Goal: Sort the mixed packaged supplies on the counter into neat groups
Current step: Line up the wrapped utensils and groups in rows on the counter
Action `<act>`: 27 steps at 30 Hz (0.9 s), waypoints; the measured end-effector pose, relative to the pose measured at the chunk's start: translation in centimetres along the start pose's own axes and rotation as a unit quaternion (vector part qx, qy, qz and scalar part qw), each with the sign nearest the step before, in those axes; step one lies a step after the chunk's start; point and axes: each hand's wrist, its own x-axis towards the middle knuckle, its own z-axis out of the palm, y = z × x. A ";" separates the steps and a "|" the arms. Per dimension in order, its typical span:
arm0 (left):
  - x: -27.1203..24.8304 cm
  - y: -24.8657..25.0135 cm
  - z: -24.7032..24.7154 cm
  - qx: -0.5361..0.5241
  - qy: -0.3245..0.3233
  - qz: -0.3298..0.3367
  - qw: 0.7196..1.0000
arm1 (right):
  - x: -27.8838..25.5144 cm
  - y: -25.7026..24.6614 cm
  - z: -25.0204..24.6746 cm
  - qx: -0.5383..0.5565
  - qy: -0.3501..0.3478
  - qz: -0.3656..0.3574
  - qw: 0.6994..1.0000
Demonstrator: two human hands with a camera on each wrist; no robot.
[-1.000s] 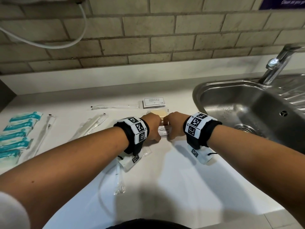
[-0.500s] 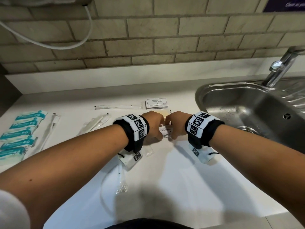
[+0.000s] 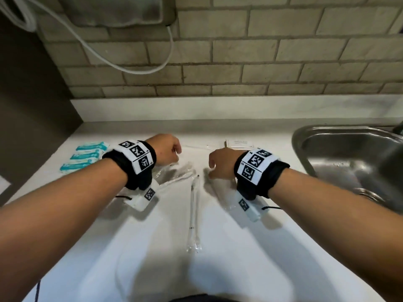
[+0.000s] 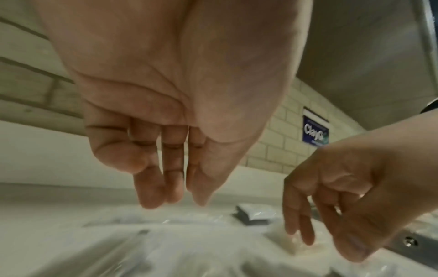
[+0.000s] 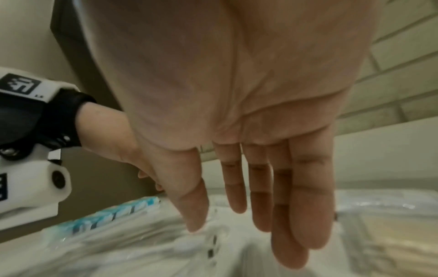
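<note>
- Now the two hands have come apart and lifted off the small packet they were squaring up together a moment ago; the left hand [image 3: 166, 151] hangs over the clear-wrapped long items [image 3: 174, 174], the right hand [image 3: 220, 163] over the counter [image 3: 218, 247] to the right of them.
- Both palms are empty in the wrist views; the left fingers [image 4: 151, 187] hang loosely downward with nothing between them, and the right fingers [image 5: 284, 215] are nearly straight, reaching down.
- That small packet is now hidden behind the right wrist, so I cannot tell exactly where it lies; the white sachets [image 3: 239, 143] sit beyond it by the backsplash.
- Elsewhere the teal packets [image 3: 87, 155] lie in a tidy row at far left; one clear-sleeved stick [image 3: 194, 212] lies alone in mid-counter, pointing toward the person.
- Judged from this, one group is settled and the hands are free for another; the lone stick and the loose clear wrappers look unsorted yet; the sink [image 3: 327, 136] edge is near.
</note>
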 end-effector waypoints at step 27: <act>-0.4 -2.9 2.5 -0.212 0.050 -0.030 0.976 | 3.2 -2.8 3.9 0.181 0.067 0.244 0.951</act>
